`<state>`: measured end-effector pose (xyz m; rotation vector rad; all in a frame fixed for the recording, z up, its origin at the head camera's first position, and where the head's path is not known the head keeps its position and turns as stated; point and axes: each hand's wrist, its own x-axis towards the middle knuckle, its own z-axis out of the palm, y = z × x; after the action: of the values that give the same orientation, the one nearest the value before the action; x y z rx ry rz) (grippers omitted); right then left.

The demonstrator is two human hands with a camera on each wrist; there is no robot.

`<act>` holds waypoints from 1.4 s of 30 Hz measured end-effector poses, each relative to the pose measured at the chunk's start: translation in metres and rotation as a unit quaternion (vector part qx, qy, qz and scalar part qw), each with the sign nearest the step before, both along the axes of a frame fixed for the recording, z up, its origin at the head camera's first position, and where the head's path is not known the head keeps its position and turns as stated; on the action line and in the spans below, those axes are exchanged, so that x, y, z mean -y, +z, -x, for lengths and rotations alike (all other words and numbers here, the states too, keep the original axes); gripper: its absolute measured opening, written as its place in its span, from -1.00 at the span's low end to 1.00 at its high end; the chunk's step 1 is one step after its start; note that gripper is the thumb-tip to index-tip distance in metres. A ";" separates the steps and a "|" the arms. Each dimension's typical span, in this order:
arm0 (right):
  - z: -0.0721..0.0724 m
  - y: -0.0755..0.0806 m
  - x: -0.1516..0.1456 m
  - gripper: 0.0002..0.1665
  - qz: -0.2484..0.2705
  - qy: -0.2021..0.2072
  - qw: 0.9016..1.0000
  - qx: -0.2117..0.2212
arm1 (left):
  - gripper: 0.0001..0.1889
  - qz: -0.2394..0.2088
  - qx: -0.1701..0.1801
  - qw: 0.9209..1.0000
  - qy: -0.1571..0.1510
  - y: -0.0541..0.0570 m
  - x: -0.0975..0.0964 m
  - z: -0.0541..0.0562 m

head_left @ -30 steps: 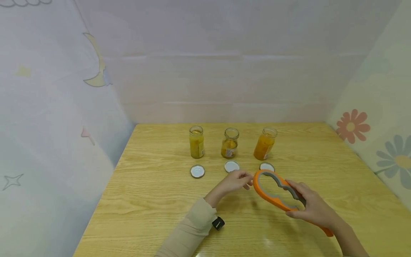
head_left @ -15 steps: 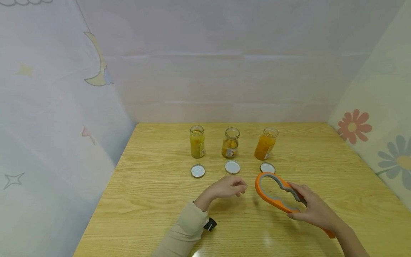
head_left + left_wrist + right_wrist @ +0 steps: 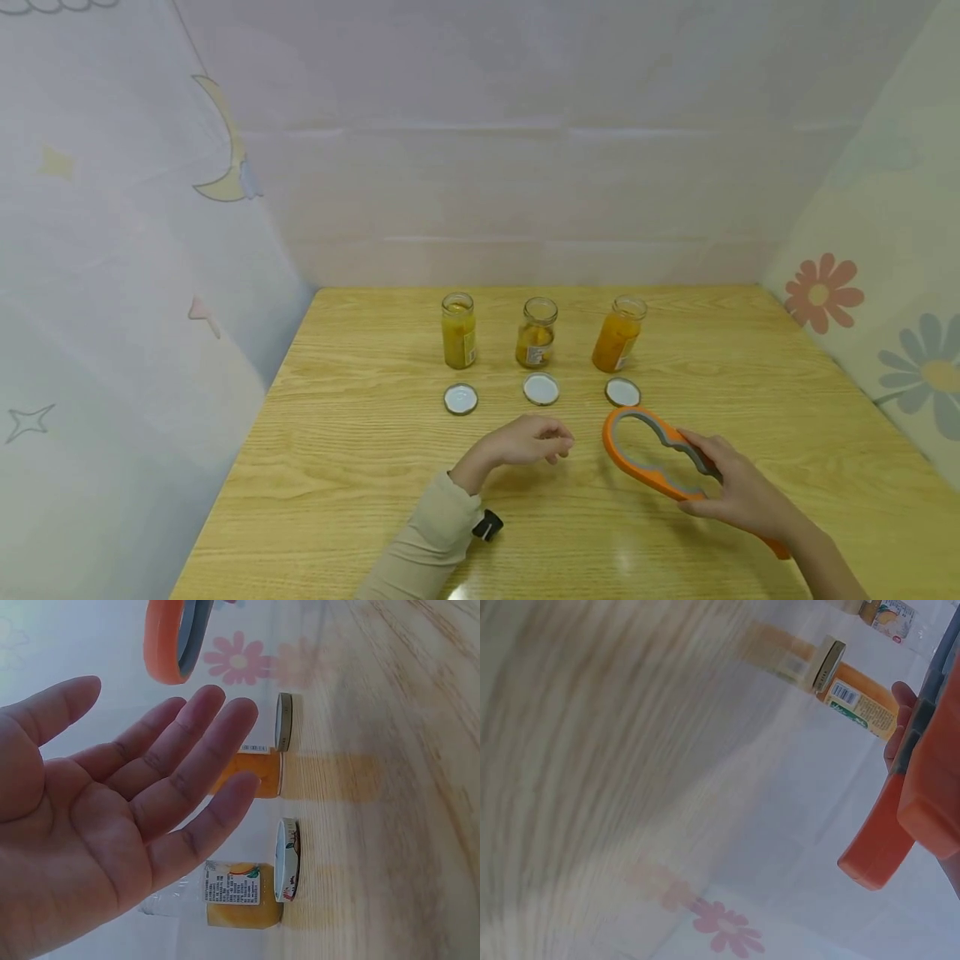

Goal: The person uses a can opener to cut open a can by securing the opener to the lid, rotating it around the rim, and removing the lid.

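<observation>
My right hand (image 3: 742, 492) grips an orange and grey jar opener (image 3: 637, 468) by its handles, holding it above the table with the looped end toward the left. My left hand (image 3: 525, 440) hovers left of the opener's loop, holding nothing; its fingers (image 3: 187, 761) are loosely bent in the left wrist view. Beyond the hands stand three lidless glass jars: a yellow-filled jar (image 3: 459, 337), a partly filled middle jar (image 3: 536, 340) and an orange-filled jar (image 3: 618, 340). In front of them lie a left lid (image 3: 461, 399), a middle lid (image 3: 541, 388) and a right lid (image 3: 622, 392), white insides up.
The wooden table (image 3: 337, 467) reaches back to a pale curtain (image 3: 525, 192). Patterned cloth hangs along both sides, with a red flower (image 3: 825, 293) on the right one. A black device (image 3: 488, 525) sits at my left wrist.
My left hand has drawn back toward me and away from the opener's loop and the middle lid. The opener has moved slightly nearer and right in my right hand, uncovering the right lid.
</observation>
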<state>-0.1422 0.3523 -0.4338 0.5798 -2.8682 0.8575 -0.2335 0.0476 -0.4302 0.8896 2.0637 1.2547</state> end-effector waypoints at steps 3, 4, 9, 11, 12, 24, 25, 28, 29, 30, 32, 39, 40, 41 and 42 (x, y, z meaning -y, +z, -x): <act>-0.001 -0.001 -0.002 0.00 0.003 -0.003 1.000 0.005 | -0.72 0.002 0.004 1.000 -0.002 0.001 -0.001 -0.001; -0.001 -0.001 -0.003 0.00 0.005 -0.003 1.000 0.006 | -0.72 0.002 0.005 1.000 -0.003 0.001 -0.001 -0.002; -0.002 -0.005 -0.007 0.01 0.002 -0.007 1.000 0.007 | -0.72 -0.002 0.007 1.000 -0.010 0.001 -0.002 -0.002; -0.003 -0.007 -0.009 0.01 -0.002 -0.009 1.000 0.007 | -0.73 -0.005 0.010 1.000 -0.011 0.000 -0.002 -0.002; -0.003 -0.008 -0.011 0.01 -0.005 -0.009 1.000 0.006 | -0.73 -0.006 0.014 1.000 -0.011 -0.001 -0.003 -0.002; -0.009 -0.015 -0.018 -0.03 -0.002 -0.015 1.000 0.025 | -0.69 -0.007 0.023 0.999 -0.022 -0.002 -0.004 -0.005; -0.009 -0.016 -0.018 -0.04 0.000 -0.015 0.999 0.029 | -0.70 -0.006 0.022 0.999 -0.022 -0.003 -0.004 -0.005; -0.009 -0.019 -0.018 -0.06 -0.004 -0.018 0.999 0.031 | -0.70 0.000 0.020 1.000 -0.024 -0.003 -0.004 -0.006; -0.009 -0.020 -0.018 -0.06 -0.005 -0.014 0.999 0.029 | -0.70 0.000 0.020 0.999 -0.025 -0.002 -0.004 -0.006; -0.009 -0.021 -0.019 -0.06 -0.005 -0.011 1.000 0.025 | -0.70 0.001 0.020 0.999 -0.026 -0.002 -0.004 -0.006; -0.009 -0.022 -0.019 -0.08 -0.007 -0.004 1.000 0.022 | -0.70 0.002 0.019 0.999 -0.032 -0.002 -0.004 -0.006; -0.007 -0.027 -0.020 -0.11 0.001 0.013 0.999 0.030 | -0.71 0.009 0.016 0.999 -0.040 -0.004 -0.004 -0.006; -0.007 -0.028 -0.020 -0.11 0.001 0.013 0.999 0.033 | -0.71 0.010 0.014 0.999 -0.041 -0.004 -0.004 -0.006; -0.007 -0.028 -0.020 -0.10 0.001 0.013 0.999 0.035 | -0.70 0.011 0.013 0.999 -0.042 -0.004 -0.003 -0.006; -0.007 -0.028 -0.021 -0.10 -0.001 0.013 0.999 0.038 | -0.70 0.012 0.011 0.999 -0.043 -0.004 -0.003 -0.006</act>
<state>-0.1347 0.3728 -0.4621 0.5985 -2.9355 0.9004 -0.2279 0.0510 -0.4345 0.9389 1.9969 1.1876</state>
